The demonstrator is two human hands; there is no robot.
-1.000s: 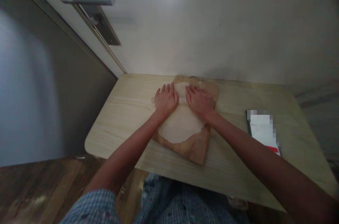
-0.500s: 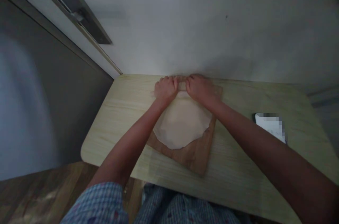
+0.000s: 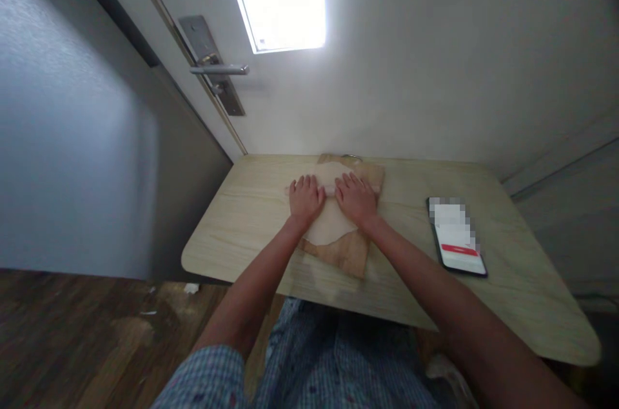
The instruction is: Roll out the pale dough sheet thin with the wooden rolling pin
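Resting left hand point(image 3: 307, 198) palm down on one side of a pale pin point(image 3: 330, 191), fingers fairly straight, slightly spread and pointing away from the body. Laying right hand point(image 3: 356, 197) the same way on the other side, fingers closer to each other. Keeping both hands near but apart, with a short stretch of pin showing between the thumbs. Cannot tell whether either palm bears down hard or whether any fingertips curl under the pin. Can see a narrow end of pin poking out past each hand

Setting pin crosswise over the dough point(image 3: 331, 228), a thin pale sheet with an uneven rim, showing both beyond and nearer than the pin. Supporting dough on a brown board point(image 3: 355, 257), bare at the near corner, turned slightly askew on the table point(image 3: 227, 222). Can make out a metal loop point(image 3: 352, 156) at the board's far edge

Facing a light door point(image 3: 411, 80) across the table, with a lever handle point(image 3: 222, 69) at left and a bright window point(image 3: 290, 6) above. Leaving a phone point(image 3: 454, 241) flat on the table, well to the right of the board, lit, partly blurred, with a red bar low on the screen. Wearing a checked sleeve point(image 3: 207, 380) on the left arm
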